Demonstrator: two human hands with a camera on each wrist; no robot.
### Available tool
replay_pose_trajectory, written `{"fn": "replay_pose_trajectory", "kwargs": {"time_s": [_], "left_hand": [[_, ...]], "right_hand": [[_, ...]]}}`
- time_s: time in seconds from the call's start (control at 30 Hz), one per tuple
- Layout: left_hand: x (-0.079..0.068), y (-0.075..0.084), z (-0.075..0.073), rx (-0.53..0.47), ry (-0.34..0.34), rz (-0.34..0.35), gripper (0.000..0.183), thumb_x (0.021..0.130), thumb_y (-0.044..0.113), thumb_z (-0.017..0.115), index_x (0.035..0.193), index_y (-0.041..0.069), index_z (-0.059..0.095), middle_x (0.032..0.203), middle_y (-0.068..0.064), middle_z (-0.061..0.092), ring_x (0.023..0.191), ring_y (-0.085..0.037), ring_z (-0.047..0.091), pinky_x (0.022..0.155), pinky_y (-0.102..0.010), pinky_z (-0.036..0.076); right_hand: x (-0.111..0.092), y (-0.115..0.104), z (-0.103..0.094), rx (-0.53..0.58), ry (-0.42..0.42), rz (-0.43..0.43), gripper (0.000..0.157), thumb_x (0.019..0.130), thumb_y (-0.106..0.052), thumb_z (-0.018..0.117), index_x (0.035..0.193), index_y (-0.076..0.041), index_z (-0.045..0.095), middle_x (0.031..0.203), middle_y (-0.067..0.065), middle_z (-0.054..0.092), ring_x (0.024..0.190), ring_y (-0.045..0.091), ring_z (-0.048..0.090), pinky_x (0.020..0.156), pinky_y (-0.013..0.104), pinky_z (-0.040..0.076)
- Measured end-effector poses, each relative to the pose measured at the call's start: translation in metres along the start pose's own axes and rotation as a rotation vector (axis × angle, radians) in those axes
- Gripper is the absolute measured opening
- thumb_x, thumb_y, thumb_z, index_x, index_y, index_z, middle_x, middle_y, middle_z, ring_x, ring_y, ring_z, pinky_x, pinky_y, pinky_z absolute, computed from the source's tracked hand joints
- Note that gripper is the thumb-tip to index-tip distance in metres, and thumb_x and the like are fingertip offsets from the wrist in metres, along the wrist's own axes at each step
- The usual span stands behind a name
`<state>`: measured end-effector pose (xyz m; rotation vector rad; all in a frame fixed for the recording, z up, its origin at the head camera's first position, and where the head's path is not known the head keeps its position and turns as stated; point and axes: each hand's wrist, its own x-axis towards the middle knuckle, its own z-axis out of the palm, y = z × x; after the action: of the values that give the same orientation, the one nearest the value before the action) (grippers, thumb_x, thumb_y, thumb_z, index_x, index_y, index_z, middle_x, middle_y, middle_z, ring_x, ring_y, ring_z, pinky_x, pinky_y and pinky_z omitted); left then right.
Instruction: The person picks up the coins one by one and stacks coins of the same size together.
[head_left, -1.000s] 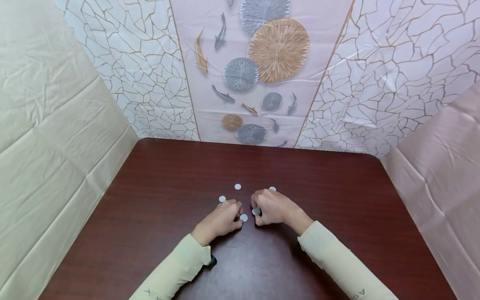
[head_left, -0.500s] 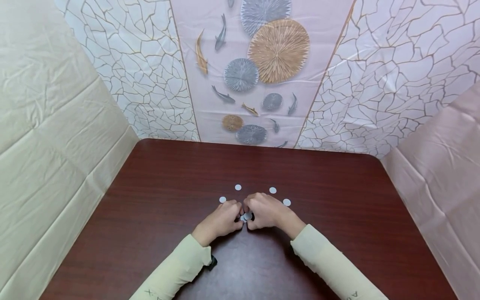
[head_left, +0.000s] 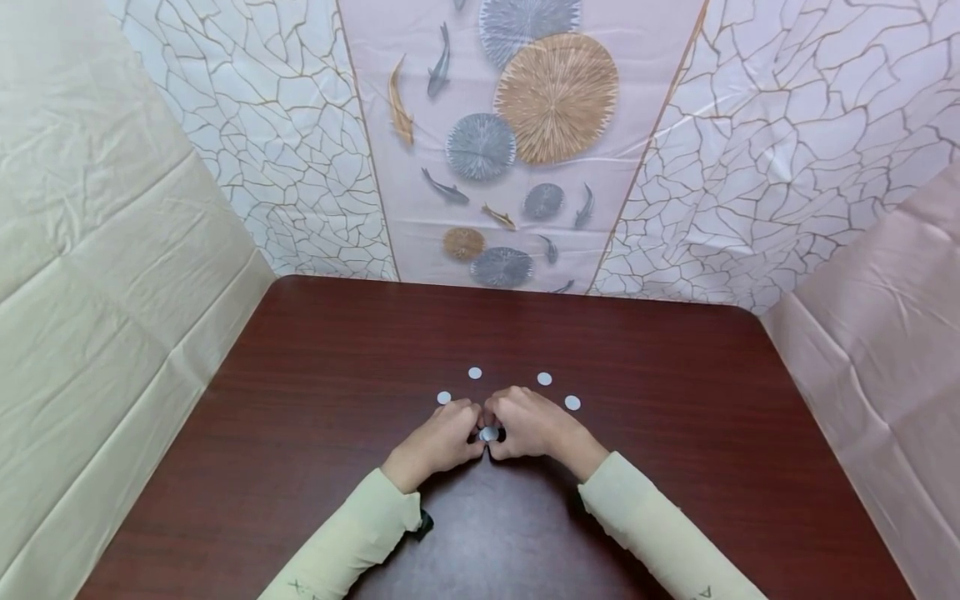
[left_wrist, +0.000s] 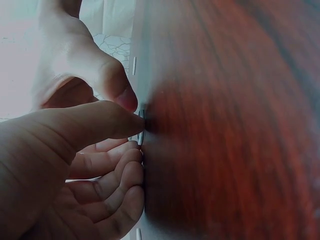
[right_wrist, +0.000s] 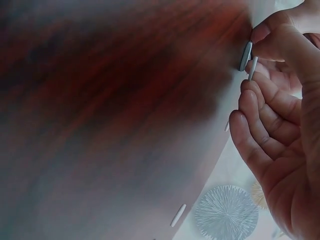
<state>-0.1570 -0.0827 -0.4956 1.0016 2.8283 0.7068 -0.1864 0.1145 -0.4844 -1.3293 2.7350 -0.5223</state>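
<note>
Two small white round discs meet between the hands, low over the table; the upper disc (head_left: 491,433) overlaps the lower disc (right_wrist: 245,56). The right hand (head_left: 528,421) pinches the upper one between thumb and fingertips, its edge also showing as a pale disc (right_wrist: 253,68) in the right wrist view. From the left side, the left hand (head_left: 442,437) holds the lower disc with thumb and curled fingers right at the tabletop. The fingertips of both hands come close together, hiding part of the discs in the left wrist view.
More white discs lie on the dark red-brown table (head_left: 360,350): a left disc (head_left: 444,397), a far disc (head_left: 476,372), and to the right a disc (head_left: 544,378) and another disc (head_left: 572,402). A patterned cloth wall (head_left: 300,150) stands behind the table.
The right hand has moved left with its disc, bringing it over the disc at the left hand. A disc on the right has come into view. The left hand stays put.
</note>
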Motion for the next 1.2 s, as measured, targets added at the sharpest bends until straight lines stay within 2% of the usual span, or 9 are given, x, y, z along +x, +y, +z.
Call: {"fn": "replay_pose_trajectory", "kwargs": {"time_s": [0.33, 0.9, 1.2], "left_hand": [[-0.001, -0.0001, -0.0009, -0.045, -0.035, -0.053, 0.018, 0.089, 0.008, 0.077, 0.083, 0.005, 0.061, 0.079, 0.0, 0.048, 0.074, -0.015, 0.043, 0.064, -0.028, 0.037], [-0.0023, 0.0006, -0.0033, -0.05, -0.038, -0.055, 0.017, 0.089, 0.007, 0.076, 0.083, 0.006, 0.06, 0.08, -0.001, 0.049, 0.075, -0.015, 0.044, 0.064, -0.028, 0.038], [-0.0014, 0.0008, -0.0032, -0.044, -0.064, -0.059, 0.018, 0.091, 0.008, 0.076, 0.082, 0.005, 0.06, 0.079, -0.001, 0.047, 0.072, -0.015, 0.042, 0.063, -0.027, 0.036]], "right_hand": [[0.001, -0.0009, -0.0001, 0.042, -0.02, 0.019, 0.02, 0.073, -0.019, 0.087, 0.088, -0.014, 0.075, 0.083, -0.004, 0.072, 0.073, 0.002, 0.061, 0.067, 0.018, 0.052], [0.002, -0.003, -0.0028, 0.052, -0.04, 0.033, 0.021, 0.075, -0.019, 0.088, 0.089, -0.012, 0.075, 0.082, -0.004, 0.074, 0.072, 0.001, 0.064, 0.067, 0.017, 0.054], [0.0013, -0.004, -0.0015, 0.065, -0.039, 0.029, 0.02, 0.075, -0.017, 0.088, 0.09, -0.011, 0.076, 0.082, -0.002, 0.075, 0.072, 0.002, 0.064, 0.068, 0.017, 0.054]]}}
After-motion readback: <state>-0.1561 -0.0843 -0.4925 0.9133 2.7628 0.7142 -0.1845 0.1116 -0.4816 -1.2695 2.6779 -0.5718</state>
